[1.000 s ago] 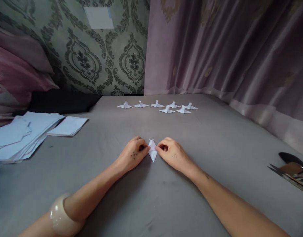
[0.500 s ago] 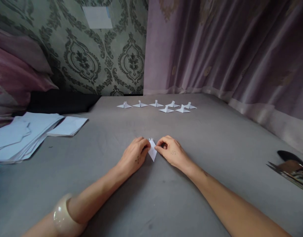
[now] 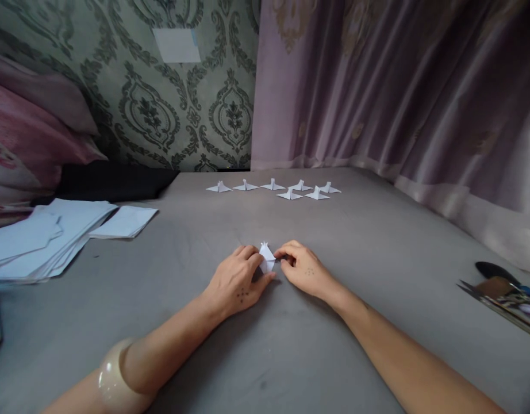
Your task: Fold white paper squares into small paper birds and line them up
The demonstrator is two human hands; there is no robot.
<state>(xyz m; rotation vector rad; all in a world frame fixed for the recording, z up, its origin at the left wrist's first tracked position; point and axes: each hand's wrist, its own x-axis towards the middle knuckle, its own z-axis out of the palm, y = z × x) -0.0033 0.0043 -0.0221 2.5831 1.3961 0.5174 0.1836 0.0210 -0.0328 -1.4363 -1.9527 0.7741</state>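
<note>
A small folded piece of white paper (image 3: 267,259) lies on the grey surface between my hands, its several thin points facing away from me. My left hand (image 3: 239,276) holds it from the left, fingers on its left side and thumb stretched along its near end. At the paper's right corner, the curled fingertips of my right hand (image 3: 306,269) grip the edge; the thumb partly hides the contact. The near end looks folded up, with a crease across the middle. A cream bangle (image 3: 118,379) circles my left wrist.
Several folded paper birds (image 3: 272,184) stand at the back of the grey surface (image 3: 196,224). To the left lie a stack of white sheets (image 3: 81,224) and a smaller paper pile (image 3: 126,221). Scissors and other tools (image 3: 502,290) sit at the right. A curtain (image 3: 334,98) hangs behind.
The paper's long near tip has been folded up, so the piece looks shorter. My left thumb has moved down to its near end; my right hand has shifted slightly right.
</note>
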